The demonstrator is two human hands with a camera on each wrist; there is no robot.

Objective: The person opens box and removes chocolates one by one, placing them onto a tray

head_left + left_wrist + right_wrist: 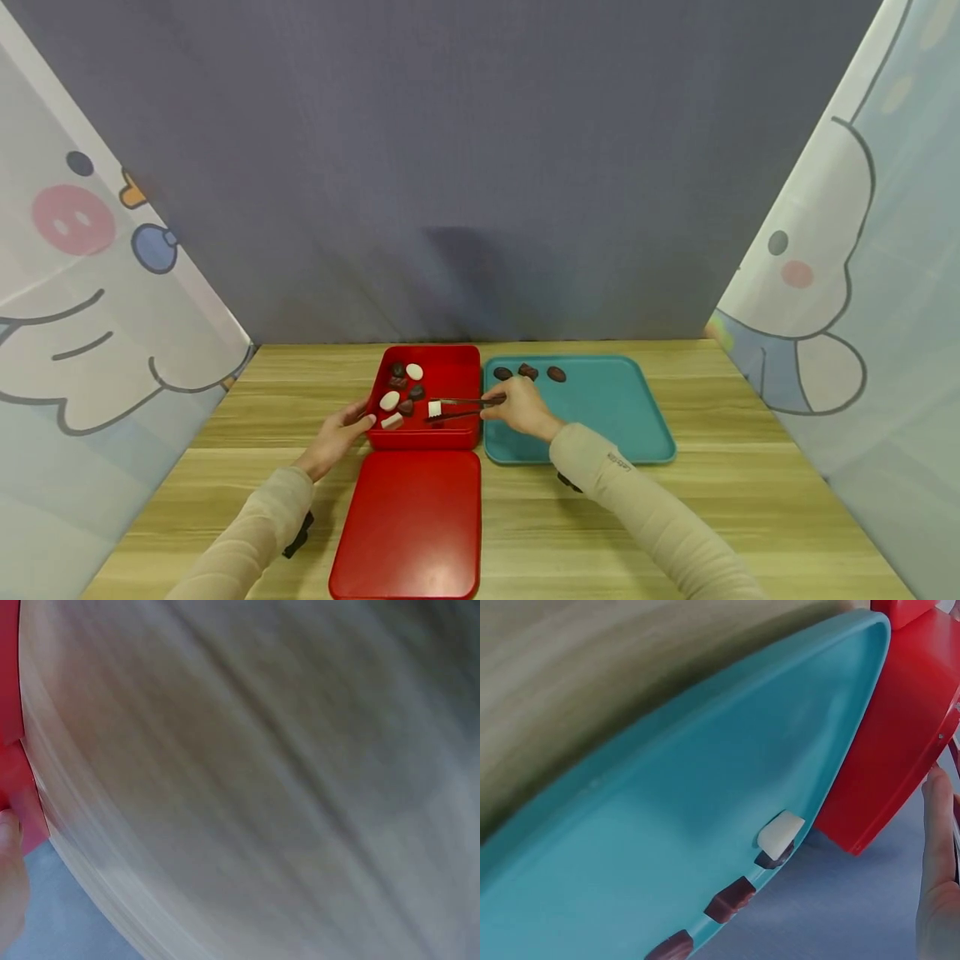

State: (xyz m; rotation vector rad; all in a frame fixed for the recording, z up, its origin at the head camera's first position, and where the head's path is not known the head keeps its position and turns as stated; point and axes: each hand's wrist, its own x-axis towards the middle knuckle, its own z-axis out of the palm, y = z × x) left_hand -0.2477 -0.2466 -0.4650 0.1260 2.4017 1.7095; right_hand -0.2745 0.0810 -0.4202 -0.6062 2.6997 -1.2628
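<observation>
My right hand [525, 408] grips dark tongs [457, 414] that reach left over the red box [461, 371]. A small white chocolate-like block [434, 408] sits between the tong tips; whether it touches the box floor I cannot tell. At the box's left wall, my left hand [337, 437] holds the rim, thumb on top. Several dark and white chocolate-like pieces lie in the box's left half, among them a white oval [389, 401]. On the teal tray [607, 417] dark pieces [556, 374] line the far edge. A white piece [781, 835] there is hidden by my hand in the head view.
A flat red lid [408, 525] lies in front of the box on the wooden table [540, 533]. The tray stands close against the box's right side. Behind the table rises a grey partition [480, 167], with cartoon-printed curtains [810, 250] at both sides.
</observation>
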